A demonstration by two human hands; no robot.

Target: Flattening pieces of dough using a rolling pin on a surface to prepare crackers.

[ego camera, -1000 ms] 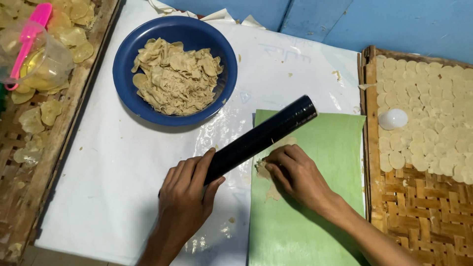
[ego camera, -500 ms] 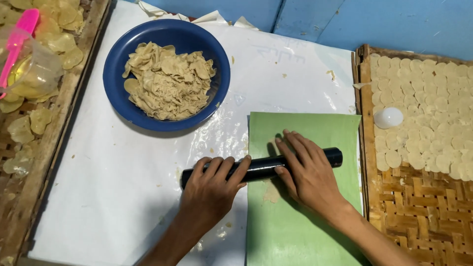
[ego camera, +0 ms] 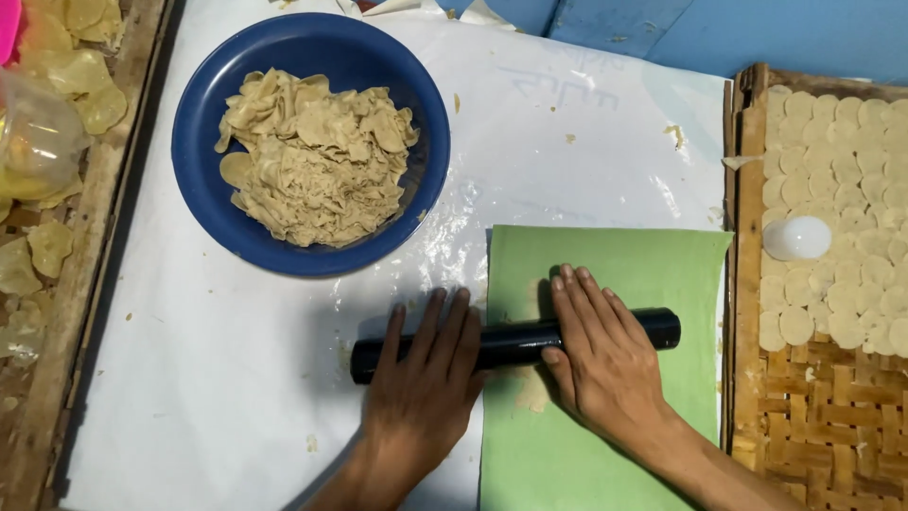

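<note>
A black rolling pin (ego camera: 515,342) lies level across the left part of a green sheet (ego camera: 643,274) on white plastic. My left hand (ego camera: 421,383) rests flat on the pin's left half, fingers spread forward. My right hand (ego camera: 601,355) presses flat on its middle, over the green sheet. A pale flattened piece of dough (ego camera: 532,390) shows on the sheet just below the pin, between my hands. A blue bowl (ego camera: 199,203) heaped with thin beige dough pieces (ego camera: 312,156) stands up and to the left.
A woven bamboo tray (ego camera: 813,426) at the right carries rows of round pale discs (ego camera: 851,170) and a small white cup (ego camera: 797,237). At the left, another tray (ego camera: 38,312) holds yellowish pieces and a clear plastic bag (ego camera: 33,132). A blue wall lies behind.
The pin was tilted, its far end raised toward the back, and my hands held it loosely. Now it lies level across the sheet with both palms flat on it.
</note>
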